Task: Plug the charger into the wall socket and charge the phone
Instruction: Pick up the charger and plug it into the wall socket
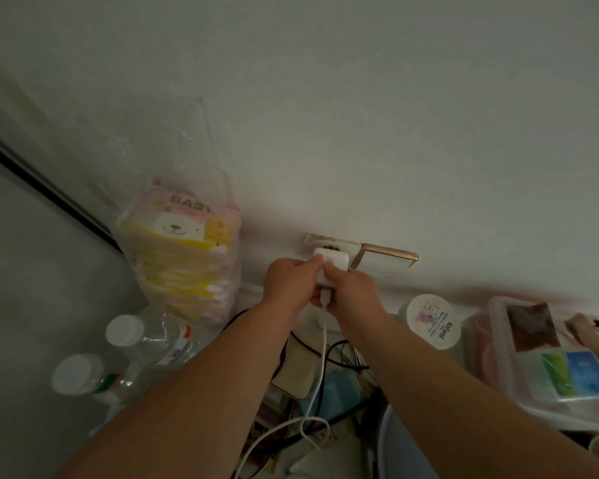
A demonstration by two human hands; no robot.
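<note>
A white charger block [332, 263] is pressed against the wall socket [329, 244] low on the white wall. My left hand [289, 283] grips the charger's left side and my right hand [351, 292] grips its right side and the cable plug under it. A white cable [320, 371] hangs from the charger's underside and loops down over the clutter below. I cannot see the charger's prongs. No phone can be made out.
A gold-framed switch plate [386, 262] sits right of the socket. A bag of baby tissue packs [184, 257] leans on the wall at left, above two clear bottles [146, 340]. At right stand a white round tub [433, 321] and a clear lidded box [547, 354].
</note>
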